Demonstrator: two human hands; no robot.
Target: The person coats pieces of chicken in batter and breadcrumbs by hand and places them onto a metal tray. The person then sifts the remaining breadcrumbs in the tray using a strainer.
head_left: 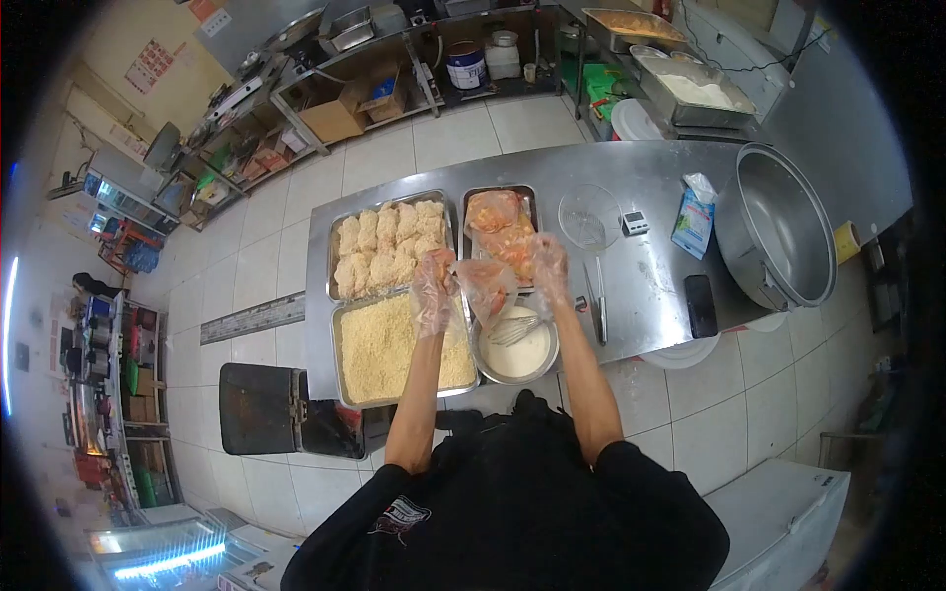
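My left hand point(432, 291), in a clear plastic glove, is closed at the left edge of a clear plastic bag point(490, 284) with reddish meat in it. My gloved right hand point(550, 271) is closed at the bag's other side. The bag hangs above the bowl of white batter point(517, 357), where a whisk point(514, 330) rests. Behind it, a metal tray holds orange-red marinated meat point(505, 231). Coated pieces point(389, 236) fill the back left tray, and pale crumbs point(389, 350) fill the tray in front of it. My fingertips are partly blurred by the gloves.
On the steel table point(650, 266) are a wire strainer point(589, 217), a small timer point(636, 223), a blue packet point(694, 222), tongs point(600, 300), a phone point(701, 305) and a large pot point(778, 231). A black bin point(258, 409) stands at the left.
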